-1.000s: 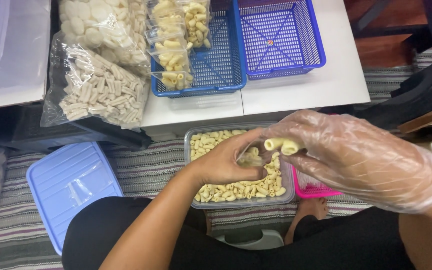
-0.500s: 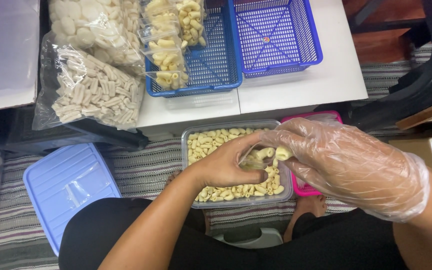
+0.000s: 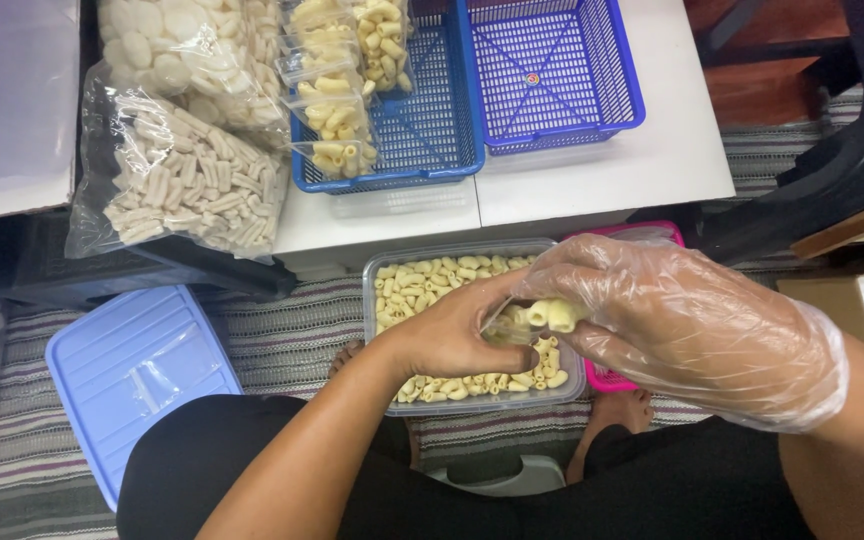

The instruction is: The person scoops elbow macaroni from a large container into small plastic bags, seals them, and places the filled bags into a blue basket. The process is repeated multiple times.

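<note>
Tube-shaped crackers pinched in the gloved right hand could spill past the small bag the bare left hand grips over the clear tub.

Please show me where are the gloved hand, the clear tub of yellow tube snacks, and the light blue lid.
gloved right hand (image 3: 692, 325), head view, back of hand.
clear tub (image 3: 377, 262), head view, upper left rim.
light blue lid (image 3: 132, 370), head view, flat middle.

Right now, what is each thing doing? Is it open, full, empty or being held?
Right hand: gloved, pinching tube snacks.
Left hand: bare, holding a small clear bag open.
Clear tub: uncovered, partly full.
Left blue basket: holds filled bags.
Right blue basket: empty.
Blue lid: off, lying flat.
</note>
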